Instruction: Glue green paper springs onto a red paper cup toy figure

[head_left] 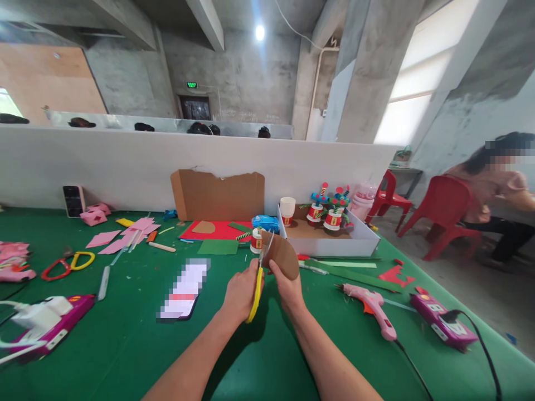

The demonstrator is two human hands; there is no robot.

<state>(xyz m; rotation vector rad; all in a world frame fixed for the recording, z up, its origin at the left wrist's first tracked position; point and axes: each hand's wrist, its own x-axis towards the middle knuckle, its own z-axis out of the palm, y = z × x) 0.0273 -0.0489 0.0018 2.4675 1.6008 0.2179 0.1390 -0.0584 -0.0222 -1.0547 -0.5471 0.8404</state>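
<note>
Cardboard piece (281,257) pinched in right hand (288,288), just above it; left hand (241,292) grips yellow scissors (259,281), blades cutting its edge.

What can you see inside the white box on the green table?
Inside the white box stand two decorated paper-cup figures on a brown cardboard floor. The near wall hides the floor's front strip, and the figures cover whatever lies behind them.

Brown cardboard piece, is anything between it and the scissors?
Nothing visible. The left hand holds the yellow scissors, whose blades already meet the edge of the brown cardboard piece, held by the right hand.
</note>
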